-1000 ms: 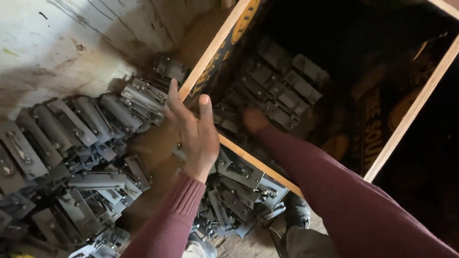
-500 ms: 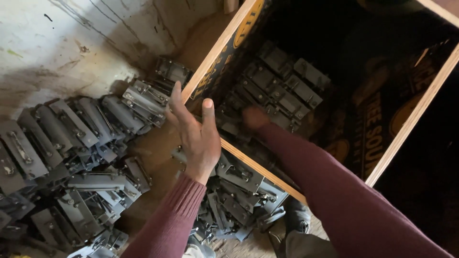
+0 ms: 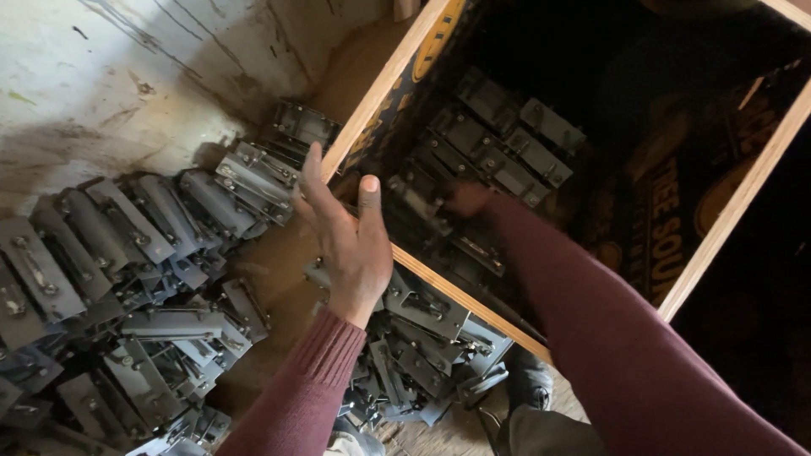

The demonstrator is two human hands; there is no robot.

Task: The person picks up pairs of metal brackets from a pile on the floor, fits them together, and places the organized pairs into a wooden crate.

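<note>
Dark grey metal fills most of what we see: flat stamped steel plates with riveted brackets lie in overlapping rows across the left half of the frame, and more of them are heaped at the lower centre.

Our left hand hovers at the centre of the frame, fingers spread and slack, gripping nothing; its thumb and fingertips point toward the pale wooden edge of the large dark box that runs diagonally across the middle. The nearest row of plates sits just to the left of those fingers, apart from them, and the lower heap lies under the wrist.

Our right hand reaches down into the box at upper centre, deep in shadow. It rests among the dark metal plates stacked inside the box, with plates just beyond the fingertips and beside them. We cannot tell whether its fingers are closed on one or merely touching it.

Both forearms wear maroon knitted sleeves. A stained whitish wall fills the upper left.
</note>
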